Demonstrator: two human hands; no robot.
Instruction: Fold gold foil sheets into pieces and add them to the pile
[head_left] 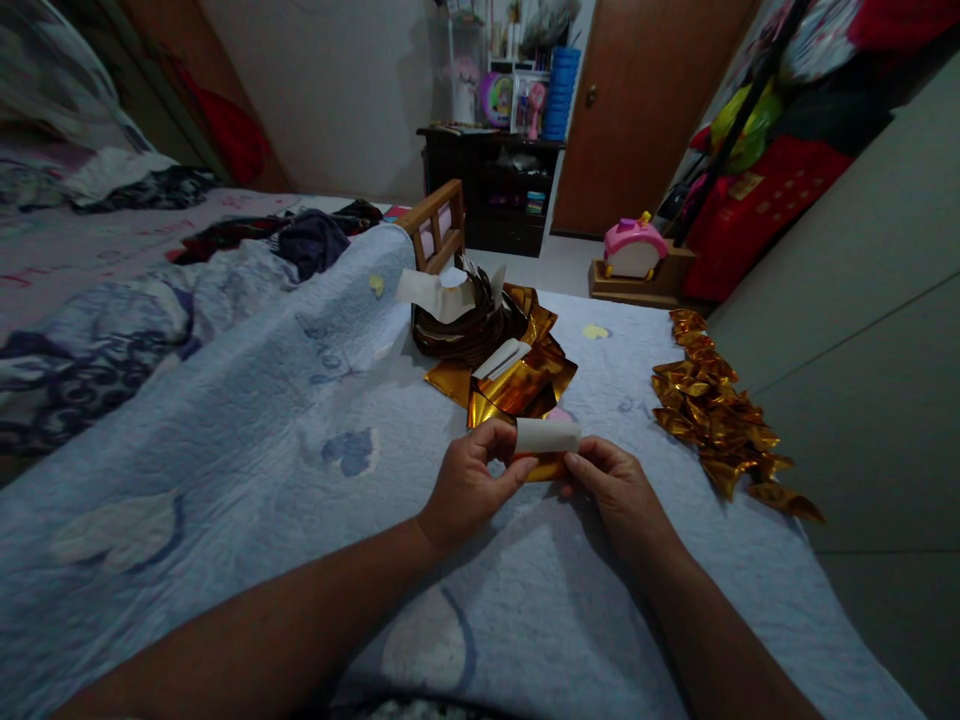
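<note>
Between my two hands is a sheet of gold foil paper (546, 467), its pale backing curled over along the far side. My left hand (472, 485) pinches its left end between thumb and fingers. At the right end, my right hand (615, 487) grips it the same way, the thumb lying on the gold face. Just beyond the hands lies a loose heap of gold foil sheets (517, 385), some showing white undersides. Behind that heap sits a thick curled stack of foil paper (469, 325), dark at its edges with white flaps sticking up.
Folded gold foil pieces (712, 405) are piled along the bed's right edge. A pale blue quilt (292, 520) with heart shapes covers the bed. Rumpled bedding (150, 300) lies left. Beyond stand a wooden bed rail (437, 225), a dark cabinet (487, 185) and a pink toy (635, 247).
</note>
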